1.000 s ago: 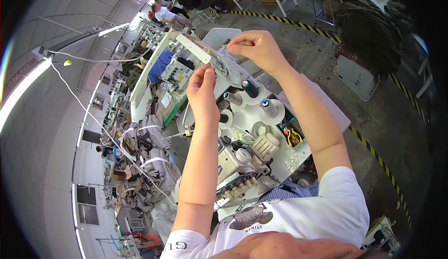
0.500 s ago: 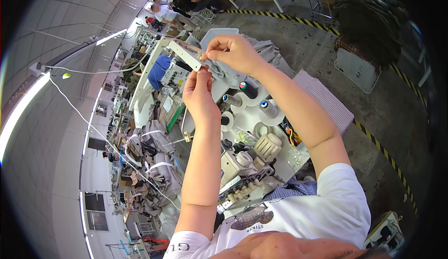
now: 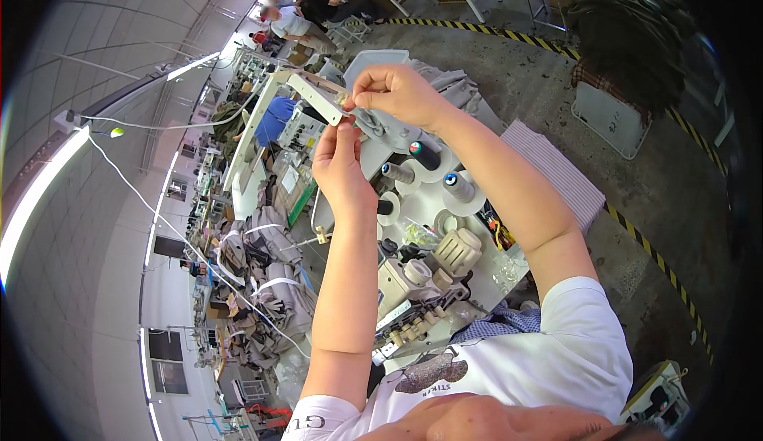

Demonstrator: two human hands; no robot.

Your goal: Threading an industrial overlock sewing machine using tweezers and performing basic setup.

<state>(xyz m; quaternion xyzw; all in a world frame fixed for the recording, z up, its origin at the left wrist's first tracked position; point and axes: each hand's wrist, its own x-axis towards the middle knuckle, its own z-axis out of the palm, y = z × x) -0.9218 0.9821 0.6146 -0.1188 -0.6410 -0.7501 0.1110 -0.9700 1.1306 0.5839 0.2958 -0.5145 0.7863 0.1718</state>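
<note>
Both my arms are raised over a sewing machine [image 3: 407,282]. My left hand [image 3: 343,172] is closed in a pinch, its fingertips against the lower end of a white metal bar [image 3: 318,102] with small holes. Just beside that end, my right hand [image 3: 405,97] is closed too, thumb and forefinger pressed together. Whatever lies between the fingers of either hand is too small to make out. Below my right hand stand a dark thread cone [image 3: 424,153] and two grey thread cones [image 3: 397,172] on white discs. A black-topped cone [image 3: 387,205] is partly behind my left forearm.
Striped fabric [image 3: 548,167] lies to the right of the cones. Grey bundled cloth [image 3: 278,282] is heaped at left. A pale plastic bin [image 3: 373,61] stands beyond my hands. Other people [image 3: 298,26] are far off at the top. Yellow-black tape [image 3: 652,254] marks the floor.
My right fingers have come down slightly, nearer the bar's end and my left fingertips. My left hand stays almost in place. The whole view has shifted a little.
</note>
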